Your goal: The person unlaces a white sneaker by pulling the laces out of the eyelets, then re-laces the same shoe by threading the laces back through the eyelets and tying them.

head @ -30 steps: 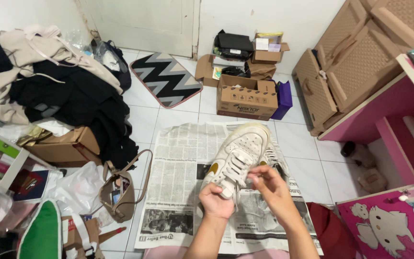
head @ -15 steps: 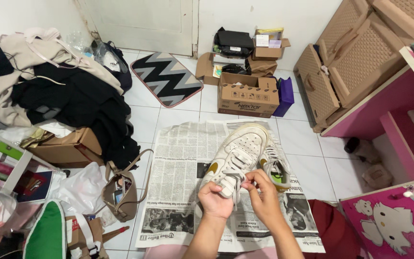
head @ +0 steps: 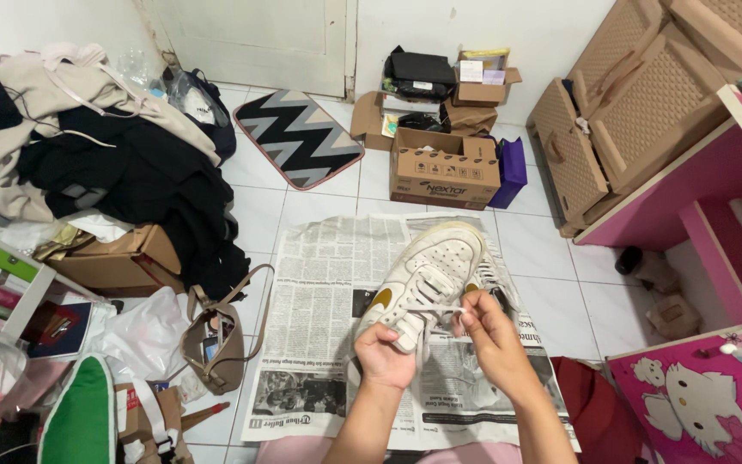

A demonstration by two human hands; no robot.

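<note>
Over the spread newspaper (head: 319, 292), left to right: the left hand (head: 386, 358) is closed around the heel end of a white sneaker (head: 423, 279), whose long axis runs up and away to the right, toe farthest from the person. Just right of it, the right hand (head: 489, 336) pinches a white lace (head: 436, 309) drawn taut across the shoe's middle; this hand is nearer the eyelets. Beyond, an open cardboard box (head: 445, 169) holds dark items; its contents are unclear.
</note>
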